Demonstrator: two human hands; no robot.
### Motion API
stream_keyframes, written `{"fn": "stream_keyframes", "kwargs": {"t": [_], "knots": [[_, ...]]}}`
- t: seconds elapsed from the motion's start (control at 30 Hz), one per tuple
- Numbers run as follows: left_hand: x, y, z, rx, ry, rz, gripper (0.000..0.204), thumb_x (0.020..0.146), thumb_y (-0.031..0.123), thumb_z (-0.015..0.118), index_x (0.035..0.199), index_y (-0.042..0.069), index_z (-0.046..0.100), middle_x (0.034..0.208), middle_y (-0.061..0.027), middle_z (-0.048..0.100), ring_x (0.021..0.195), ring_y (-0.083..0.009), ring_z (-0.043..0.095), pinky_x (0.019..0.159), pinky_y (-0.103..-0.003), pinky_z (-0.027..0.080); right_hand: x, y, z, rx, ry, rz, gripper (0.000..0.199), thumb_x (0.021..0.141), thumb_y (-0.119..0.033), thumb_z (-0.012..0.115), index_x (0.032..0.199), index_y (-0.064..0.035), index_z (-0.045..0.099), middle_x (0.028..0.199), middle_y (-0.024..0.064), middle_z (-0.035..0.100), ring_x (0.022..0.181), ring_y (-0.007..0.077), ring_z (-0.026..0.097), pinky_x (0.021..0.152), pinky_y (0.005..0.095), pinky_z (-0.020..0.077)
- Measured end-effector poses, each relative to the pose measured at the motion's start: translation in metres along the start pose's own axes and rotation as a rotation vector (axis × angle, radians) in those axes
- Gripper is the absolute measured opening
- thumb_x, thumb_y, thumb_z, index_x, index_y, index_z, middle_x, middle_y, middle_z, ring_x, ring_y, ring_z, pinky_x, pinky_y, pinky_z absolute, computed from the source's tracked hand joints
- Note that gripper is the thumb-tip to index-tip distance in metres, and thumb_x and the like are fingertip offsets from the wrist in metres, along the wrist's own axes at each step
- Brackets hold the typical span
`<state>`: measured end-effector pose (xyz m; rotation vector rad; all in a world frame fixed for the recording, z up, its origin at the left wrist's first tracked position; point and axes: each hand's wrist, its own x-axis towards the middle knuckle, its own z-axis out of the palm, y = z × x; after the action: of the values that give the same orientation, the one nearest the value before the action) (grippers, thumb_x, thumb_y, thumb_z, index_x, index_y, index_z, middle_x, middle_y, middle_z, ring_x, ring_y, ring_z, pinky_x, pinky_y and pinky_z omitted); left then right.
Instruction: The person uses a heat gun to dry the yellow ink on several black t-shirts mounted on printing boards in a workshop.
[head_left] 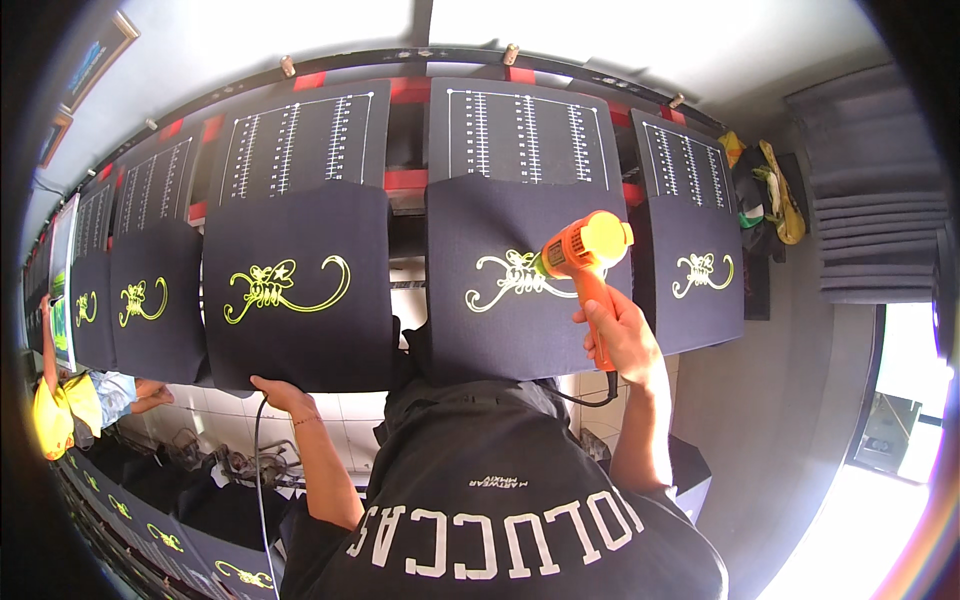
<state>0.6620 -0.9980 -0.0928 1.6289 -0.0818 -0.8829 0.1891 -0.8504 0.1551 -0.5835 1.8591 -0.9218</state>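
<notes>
My right hand (630,345) is wrapped round the handle of an orange heat gun (587,250). Its nozzle end points left, over the yellow-green line print (510,277) on a black fabric piece (500,335) in front of me. A black cord (598,402) hangs from the handle and passes behind my body. To the left, my left hand (287,395) is closed at the near edge of another printed black fabric piece (300,350). A dark cable (258,450) runs down from these fingers, which seem to grip it.
More black pieces with similar prints lie on a row of boards with white ruler marks (520,130), on a red and black frame (408,180). At far left, a person in yellow (65,415) stands by a screen frame (65,290). Another printed row (165,535) lies lower left.
</notes>
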Motion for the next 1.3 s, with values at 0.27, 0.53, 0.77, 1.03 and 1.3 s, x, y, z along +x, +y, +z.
{"fn": "stream_keyframes", "kwargs": {"t": [0.27,0.53,0.77,1.03,1.3], "knots": [[-0.008,0.005,0.003,0.012,0.043,-0.026,0.068,0.104,0.050,0.035,0.136,-0.008,0.050,0.136,-0.0171,0.058,0.117,-0.0332,0.062,0.100,-0.041,0.053,-0.024,0.003,-0.005,0.018,-0.055,0.048,0.035,0.101,-0.025,0.055,0.123,0.0013,0.056,0.093,0.0066,0.065,0.060,0.0093,0.059,0.053,0.0257,0.0509],[0.000,0.000,0.000,0.010,0.031,-0.008,0.068,0.103,0.050,0.035,0.136,-0.009,0.050,0.137,-0.0170,0.058,0.118,-0.0334,0.061,0.102,-0.042,0.052,-0.019,0.003,0.004,0.006,-0.091,0.025,0.031,0.101,-0.025,0.055,0.119,0.0002,0.057,0.088,0.0065,0.065,0.059,0.0094,0.059,0.052,0.0253,0.0501],[-0.003,0.001,0.003,-0.017,0.039,-0.023,0.070,0.102,0.050,0.036,0.133,-0.010,0.052,0.133,-0.0187,0.060,0.115,-0.0348,0.063,0.099,-0.044,0.054,-0.016,0.002,0.013,0.007,-0.119,0.022,0.030,0.100,-0.025,0.056,0.114,0.0011,0.058,0.073,0.0060,0.063,0.054,0.0096,0.057,0.050,0.0258,0.0484],[-0.007,0.006,0.004,-0.021,0.044,-0.032,0.066,0.104,0.049,0.036,0.133,-0.009,0.051,0.134,-0.0171,0.059,0.115,-0.0328,0.064,0.097,-0.041,0.056,0.008,-0.007,0.013,0.015,-0.045,-0.012,0.032,0.101,-0.024,0.054,0.121,0.0017,0.057,0.093,0.0066,0.064,0.060,0.0104,0.059,0.052,0.0263,0.0502],[-0.009,0.007,0.003,0.017,0.053,-0.012,0.066,0.104,0.048,0.037,0.132,-0.010,0.052,0.132,-0.0184,0.060,0.112,-0.0334,0.065,0.095,-0.041,0.058,0.016,-0.017,0.022,0.051,-0.111,-0.022,0.033,0.101,-0.023,0.053,0.124,0.0007,0.055,0.093,0.0057,0.063,0.061,0.0100,0.059,0.053,0.0262,0.0503]]}}
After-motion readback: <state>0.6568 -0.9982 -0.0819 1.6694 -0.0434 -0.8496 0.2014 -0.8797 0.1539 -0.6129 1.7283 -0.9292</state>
